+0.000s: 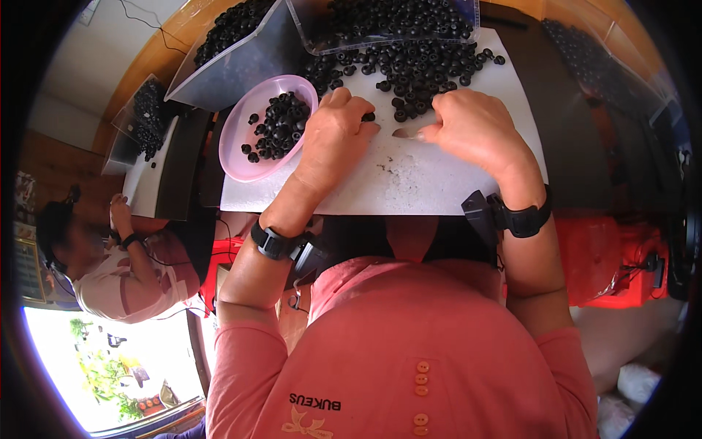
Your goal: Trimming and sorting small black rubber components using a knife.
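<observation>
My left hand (338, 135) is closed, its thumb and forefinger pinching a small round black part (368, 116) that mostly hides behind the fingers. Opposite it, my right hand (475, 132) grips a small metal blade (401, 133), its shiny tip pointing toward the left hand. Both hands are above a white board (461, 194). Beside my left wrist sits a pink bowl (232, 157) with several of the black parts in it. A heap of loose black parts (428, 69) spreads on the board beyond my hands.
A clear bin (314, 50) of black parts lies tipped at the back; another bin (234, 69) stands behind the bowl. Dark crumbs (395, 170) dot the board. At far left, another person (131, 282) works at a white board. A red plastic stool (585, 263) is at right.
</observation>
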Demonstrator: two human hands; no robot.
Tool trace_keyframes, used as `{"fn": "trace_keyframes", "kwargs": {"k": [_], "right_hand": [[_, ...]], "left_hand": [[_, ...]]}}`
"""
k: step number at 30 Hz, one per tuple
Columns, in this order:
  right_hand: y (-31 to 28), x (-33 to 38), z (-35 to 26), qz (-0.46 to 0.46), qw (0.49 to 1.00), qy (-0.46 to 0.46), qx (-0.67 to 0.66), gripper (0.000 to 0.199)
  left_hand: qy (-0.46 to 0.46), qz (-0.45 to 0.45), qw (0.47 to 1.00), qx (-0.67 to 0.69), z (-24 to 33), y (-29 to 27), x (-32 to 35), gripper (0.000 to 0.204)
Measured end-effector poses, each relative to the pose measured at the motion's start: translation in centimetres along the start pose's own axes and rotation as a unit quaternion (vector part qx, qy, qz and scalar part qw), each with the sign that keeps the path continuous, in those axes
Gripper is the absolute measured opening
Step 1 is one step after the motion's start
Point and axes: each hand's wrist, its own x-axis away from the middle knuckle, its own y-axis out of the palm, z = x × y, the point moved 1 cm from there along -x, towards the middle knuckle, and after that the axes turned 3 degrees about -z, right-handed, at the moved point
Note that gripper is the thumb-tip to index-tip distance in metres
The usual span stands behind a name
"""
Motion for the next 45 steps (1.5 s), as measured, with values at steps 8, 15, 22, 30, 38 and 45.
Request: {"fn": "trace_keyframes", "kwargs": {"k": [8,15,22,30,38,45], "right_hand": [[-1.6,1.4,0.6,-0.028,0.999,0.018,0.008,0.031],[-4.0,2.6,0.8,0.075,0.979,-0.053,-0.184,0.019],[-1.8,-1.8,-1.1,0.138,0.909,-0.077,-0.387,0.021],[-1.1,-3.2,-1.6,0.110,0.866,-0.065,-0.483,0.030],[-0.3,-2.6,-2.0,0.188,0.888,-0.047,-0.416,0.027],[-0.3,-2.0,-3.0,0.265,0.910,-0.149,-0.282,0.018]], "left_hand": [[0.049,-0.016,0.986,-0.161,-0.9,0.8,-0.7,0.012],[-0.194,-0.052,0.841,0.503,1.0,-1.8,-1.8,0.017],[-0.156,-0.022,0.664,0.731,1.3,-1.5,-3.2,0.022],[-0.137,-0.003,0.648,0.749,0.0,-1.3,-3.6,0.022],[-0.137,-0.023,0.610,0.780,0.3,-1.4,-3.5,0.022],[-0.125,-0.009,0.612,0.780,-0.4,-1.1,-3.3,0.022]]}}
